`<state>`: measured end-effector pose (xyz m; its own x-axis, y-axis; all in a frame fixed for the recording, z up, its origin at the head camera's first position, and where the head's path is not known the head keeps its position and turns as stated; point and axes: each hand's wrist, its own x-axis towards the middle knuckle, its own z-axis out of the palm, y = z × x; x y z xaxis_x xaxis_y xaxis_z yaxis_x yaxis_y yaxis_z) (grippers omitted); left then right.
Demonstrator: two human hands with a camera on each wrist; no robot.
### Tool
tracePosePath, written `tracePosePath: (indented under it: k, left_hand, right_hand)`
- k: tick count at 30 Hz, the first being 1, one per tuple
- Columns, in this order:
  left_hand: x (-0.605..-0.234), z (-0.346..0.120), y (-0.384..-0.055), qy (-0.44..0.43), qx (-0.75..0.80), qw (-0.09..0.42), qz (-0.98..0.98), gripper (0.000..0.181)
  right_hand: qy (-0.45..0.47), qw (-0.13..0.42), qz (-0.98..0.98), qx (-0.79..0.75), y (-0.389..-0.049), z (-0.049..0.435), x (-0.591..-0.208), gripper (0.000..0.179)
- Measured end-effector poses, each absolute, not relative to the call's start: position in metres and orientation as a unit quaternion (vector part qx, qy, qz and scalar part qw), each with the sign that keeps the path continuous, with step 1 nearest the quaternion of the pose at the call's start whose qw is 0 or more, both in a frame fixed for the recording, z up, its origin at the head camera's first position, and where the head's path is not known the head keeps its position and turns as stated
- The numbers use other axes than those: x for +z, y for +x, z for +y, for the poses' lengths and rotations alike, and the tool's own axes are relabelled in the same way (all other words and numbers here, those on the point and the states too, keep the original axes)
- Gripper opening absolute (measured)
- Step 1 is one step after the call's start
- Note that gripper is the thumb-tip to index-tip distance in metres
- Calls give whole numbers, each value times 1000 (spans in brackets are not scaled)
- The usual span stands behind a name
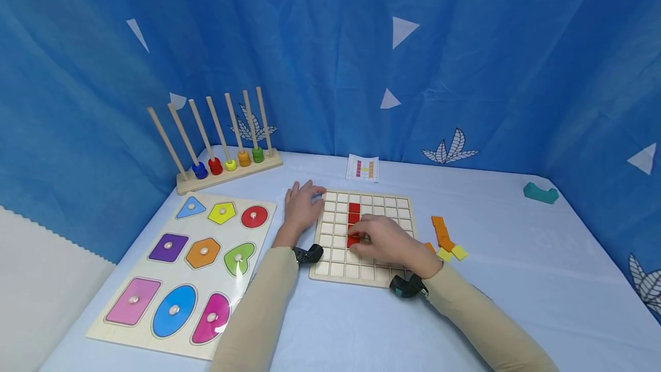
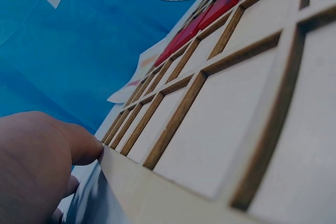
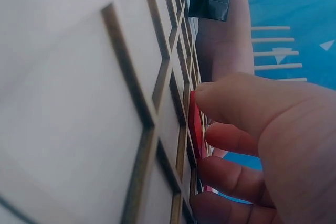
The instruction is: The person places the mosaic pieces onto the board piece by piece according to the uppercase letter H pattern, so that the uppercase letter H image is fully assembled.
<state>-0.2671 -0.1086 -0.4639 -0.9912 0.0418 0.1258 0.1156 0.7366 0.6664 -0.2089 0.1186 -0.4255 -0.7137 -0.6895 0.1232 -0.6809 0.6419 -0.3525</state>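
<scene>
On the table lies a pale wooden grid board [image 1: 322, 270] with a short column of red square tiles [image 1: 354, 217] in its cells. My right hand [image 1: 384, 240] is over the lower end of this column, fingers bent. In the right wrist view its thumb touches one edge of a red tile [image 3: 195, 124], with fingertips close by the other side; that tile sits at or just above its cell. My left hand [image 1: 302, 211] rests at the board's upper left edge, thumb touching the rim in the left wrist view and fingers extended.
Orange tiles [image 1: 441, 233] and yellow tiles [image 1: 458, 252] lie right of the board. A printed pattern card [image 1: 362, 169] is behind it. Left stand a shape puzzle [image 1: 206, 223] and a peg rack [image 1: 232, 174] with coloured rings. A teal block [image 1: 540, 193] lies far right.
</scene>
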Motion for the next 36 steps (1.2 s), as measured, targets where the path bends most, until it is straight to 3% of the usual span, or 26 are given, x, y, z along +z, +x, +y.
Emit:
tracePosePath:
  k: [36]
  left_hand:
    - [-464, -109, -268, -45, -363, 50, -929, 36]
  right_hand:
    - [-379, 17, 906, -189, -210, 120, -426, 23]
